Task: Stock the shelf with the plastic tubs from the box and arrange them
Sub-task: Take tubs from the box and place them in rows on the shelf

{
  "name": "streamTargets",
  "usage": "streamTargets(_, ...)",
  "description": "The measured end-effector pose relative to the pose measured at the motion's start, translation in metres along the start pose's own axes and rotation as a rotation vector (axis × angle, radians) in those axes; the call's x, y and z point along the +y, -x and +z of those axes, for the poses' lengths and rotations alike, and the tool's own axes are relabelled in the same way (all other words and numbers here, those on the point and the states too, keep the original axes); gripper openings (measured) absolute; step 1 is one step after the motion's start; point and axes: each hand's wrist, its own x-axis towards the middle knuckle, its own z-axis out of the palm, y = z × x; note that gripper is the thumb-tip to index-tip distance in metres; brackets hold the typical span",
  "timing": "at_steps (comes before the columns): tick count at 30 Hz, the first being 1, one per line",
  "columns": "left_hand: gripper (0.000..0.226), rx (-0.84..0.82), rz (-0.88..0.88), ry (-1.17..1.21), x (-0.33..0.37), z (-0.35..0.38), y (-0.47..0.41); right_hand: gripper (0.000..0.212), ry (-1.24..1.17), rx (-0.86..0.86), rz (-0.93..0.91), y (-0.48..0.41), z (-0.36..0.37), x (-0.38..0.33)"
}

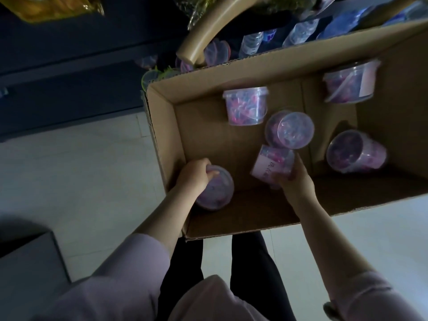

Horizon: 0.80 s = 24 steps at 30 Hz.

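Two gripped tubs point(269, 163); left hand point(194, 176), right hand point(297, 181)

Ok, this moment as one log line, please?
left hand: grips corner tub | right hand: grips labelled tub | box: more tubs inside

Water bottles point(251, 44) lie near a tan curved bar point(208, 31) above tiled floor point(81, 170).
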Motion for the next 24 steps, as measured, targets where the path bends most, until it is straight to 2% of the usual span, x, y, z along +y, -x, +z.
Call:
streamTargets(2,0.022,0.031,0.002,0.070,0.002,-0.002,0.001,0.064,-0.063,0.008,0.024,0.000,0.000,-0.002)
streamTargets(4,0.022,0.068,-0.025,0.175,0.005,-0.007,0.005,0.043,-0.066,0.029,0.032,0.005,-0.002,-0.008)
streamTargets(8,0.025,0.172,-0.038,0.424,0.017,-0.037,0.029,0.022,-0.115,0.118,-0.061,0.031,-0.018,-0.024)
streamTargets(12,0.021,0.257,0.023,0.688,0.030,-0.086,0.081,0.023,-0.345,0.219,-0.246,0.088,-0.055,-0.064)
streamTargets(15,0.024,0.225,-0.025,1.025,0.044,-0.134,0.132,0.028,-0.474,0.253,-0.367,0.141,-0.091,-0.105)
streamTargets(17,0.025,0.191,0.013,1.175,0.053,-0.168,0.171,0.032,-0.547,0.273,-0.432,0.179,-0.114,-0.135)
streamTargets(21,0.021,0.214,0.164,1.309,0.065,-0.226,0.250,0.031,-0.593,0.348,-0.599,0.248,-0.150,-0.185)
streamTargets(24,0.016,0.281,0.259,1.404,0.065,-0.260,0.306,0.029,-0.565,0.289,-0.719,0.287,-0.170,-0.222)
